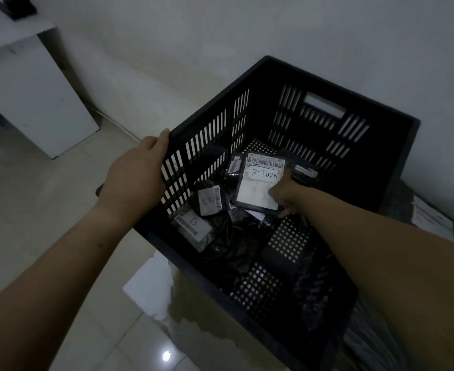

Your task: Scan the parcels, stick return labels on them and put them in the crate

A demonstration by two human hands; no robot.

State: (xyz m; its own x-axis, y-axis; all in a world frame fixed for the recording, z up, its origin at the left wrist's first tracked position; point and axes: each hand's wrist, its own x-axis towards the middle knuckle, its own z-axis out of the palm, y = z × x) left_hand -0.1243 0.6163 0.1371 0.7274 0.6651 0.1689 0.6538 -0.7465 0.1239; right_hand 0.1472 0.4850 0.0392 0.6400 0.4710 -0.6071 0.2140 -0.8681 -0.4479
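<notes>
A black slatted plastic crate (354, 103) stands on the tiled floor by the wall. Several black parcels with white labels lie on its bottom. My left hand (137, 172) grips the crate's left rim. My right hand (284, 194) reaches deep inside and holds a black parcel (258, 183) whose white label reads "RETURN" under a barcode. That parcel rests on top of the others. Two more labelled parcels (209, 200) (193, 227) lie to its left.
A white cabinet or desk (33, 97) stands at the left against the wall, with a dark object on top. A white sheet (150, 287) lies on the floor by the crate's near corner. Dark bags with a paper label (429, 218) lie to the right.
</notes>
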